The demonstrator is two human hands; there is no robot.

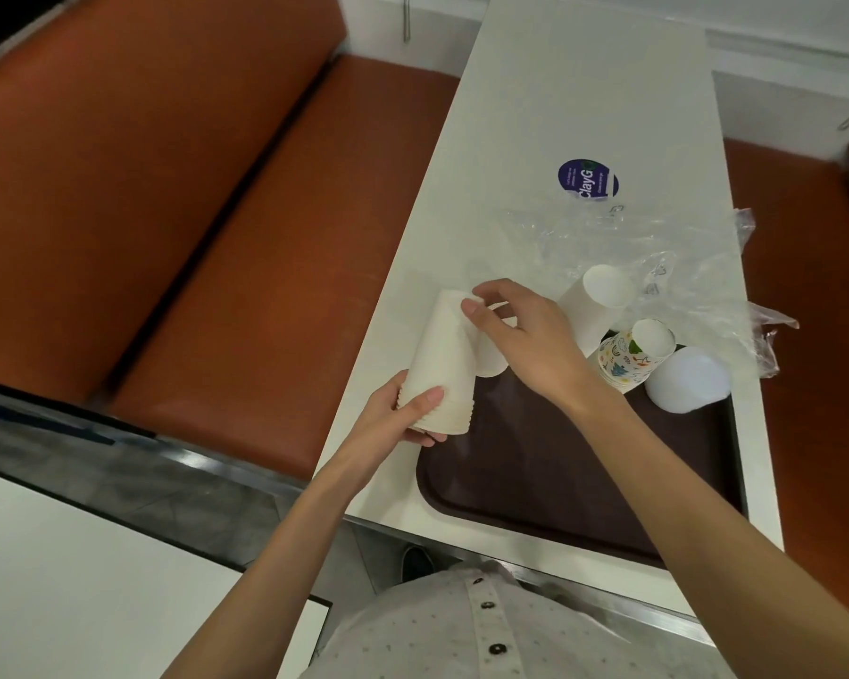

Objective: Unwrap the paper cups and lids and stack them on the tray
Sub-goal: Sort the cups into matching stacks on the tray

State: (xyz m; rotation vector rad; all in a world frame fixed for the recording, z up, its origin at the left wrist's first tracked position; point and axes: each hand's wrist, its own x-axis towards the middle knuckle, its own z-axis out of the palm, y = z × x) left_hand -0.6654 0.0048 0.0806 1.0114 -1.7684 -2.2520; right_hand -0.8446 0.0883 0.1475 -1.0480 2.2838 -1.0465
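left hand [403, 414] grips rim end of tilted white cup stack [444, 355], right hand [525, 335] pinches its top end, best keep it straight and lower rim-down onto tray [559, 472]

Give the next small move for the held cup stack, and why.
Probably lower the white cup stack onto the tray: the left hand grips its rim end, the right hand pinches its top, and bare tray lies just beside it.

"ClayG" on blue table sticker [587, 180]
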